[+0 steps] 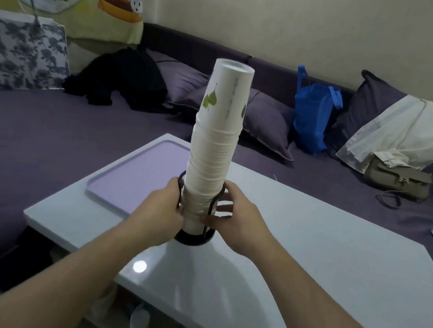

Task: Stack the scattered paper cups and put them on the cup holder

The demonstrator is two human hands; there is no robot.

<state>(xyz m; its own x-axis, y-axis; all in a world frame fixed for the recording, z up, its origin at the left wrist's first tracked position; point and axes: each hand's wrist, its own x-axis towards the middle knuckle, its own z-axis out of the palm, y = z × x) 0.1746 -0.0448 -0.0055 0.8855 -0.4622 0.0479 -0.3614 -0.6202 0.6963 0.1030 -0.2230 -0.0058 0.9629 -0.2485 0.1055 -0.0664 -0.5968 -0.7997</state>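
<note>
White cup stack point(214, 146) mid-table point(335, 269), edges well apart

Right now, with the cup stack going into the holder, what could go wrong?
1. The cup stack is tall and rises far above the black wire holder, so it may tip if released before it seats fully.
2. Both the left hand and the right hand grip low at the holder; the top is unsupported and could sway.
3. The holder stands on a glossy white table and might slide.
</note>
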